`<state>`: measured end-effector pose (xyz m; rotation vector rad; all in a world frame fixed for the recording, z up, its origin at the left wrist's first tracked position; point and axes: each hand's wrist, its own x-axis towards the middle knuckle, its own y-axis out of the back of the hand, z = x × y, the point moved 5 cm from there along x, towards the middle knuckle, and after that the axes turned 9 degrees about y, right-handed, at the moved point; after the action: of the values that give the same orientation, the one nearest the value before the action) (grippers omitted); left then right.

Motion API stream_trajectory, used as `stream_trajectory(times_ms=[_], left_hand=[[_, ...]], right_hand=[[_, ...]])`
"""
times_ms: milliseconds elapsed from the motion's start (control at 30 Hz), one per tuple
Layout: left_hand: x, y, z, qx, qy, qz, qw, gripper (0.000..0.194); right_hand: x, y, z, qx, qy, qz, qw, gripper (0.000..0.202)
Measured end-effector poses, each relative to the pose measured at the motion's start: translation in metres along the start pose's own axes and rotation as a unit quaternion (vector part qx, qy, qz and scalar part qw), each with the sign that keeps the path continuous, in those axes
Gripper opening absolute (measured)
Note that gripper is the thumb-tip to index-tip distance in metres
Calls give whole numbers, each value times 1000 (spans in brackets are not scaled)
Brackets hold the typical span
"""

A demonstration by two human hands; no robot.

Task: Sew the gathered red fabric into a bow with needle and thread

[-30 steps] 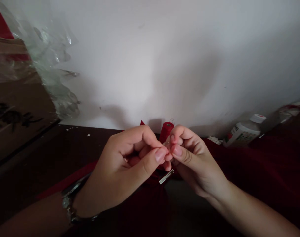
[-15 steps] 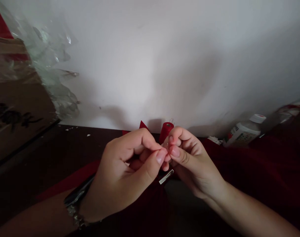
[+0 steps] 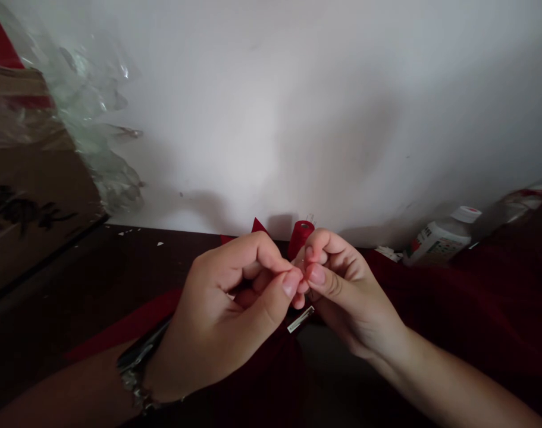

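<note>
- Small pale clip [image 3: 300,320], lying slantwise just below my fingertips, against dark red; neither hand touches it, and what it rests on is too dark to tell.
- On my left wrist, a black band [image 3: 141,349] and, right beside it, a chunky metallic bracelet [image 3: 137,389].
- Left hand [image 3: 248,303] now: thumb and forefinger tips pressed together, the other fingers curled behind; anything caught between is too small to make out.
- Right hand [image 3: 348,288], right up against it: forefinger bent over, thumb tip close beneath. I can't tell whether those tips meet or grip anything.
- Red cloth [image 3: 453,309] spreads out in dark folds to the right of my hand, while a red strip [image 3: 137,324] runs beneath my left forearm.
- Just past the fingers, a red spool [image 3: 300,235], its lower part covered by my hands, thin wires or pins showing behind its top.
- White scraps [image 3: 389,254] over to the right, near a white-capped bottle [image 3: 440,238] tilted by the wall.
- Far left, a cardboard box [image 3: 27,208] with black writing, clear plastic [image 3: 107,160] spilling beside it.
- Behind everything, the pale wall [image 3: 235,119], carrying soft shadows.
</note>
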<state>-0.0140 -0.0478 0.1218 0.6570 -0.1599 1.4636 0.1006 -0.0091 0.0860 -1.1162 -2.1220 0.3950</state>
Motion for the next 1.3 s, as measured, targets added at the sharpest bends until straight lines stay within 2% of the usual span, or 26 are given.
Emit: stream_trajectory(times_ms=[367, 933, 1200, 1300], left_hand=[[1, -1, -1, -3, 7, -14, 1000, 18], [2, 3, -1, 36, 28, -3, 999, 21], [5, 2, -2, -8, 37, -24, 999, 17], [5, 3, -2, -28, 34, -26, 999, 15]], right_hand=[[0, -1, 1, 4, 2, -7, 1000, 10], [0, 2, 0, -27, 11, -14, 999, 11], [-1, 2, -2, -28, 26, -26, 999, 11], [0, 3, -2, -34, 21, -12, 999, 13]])
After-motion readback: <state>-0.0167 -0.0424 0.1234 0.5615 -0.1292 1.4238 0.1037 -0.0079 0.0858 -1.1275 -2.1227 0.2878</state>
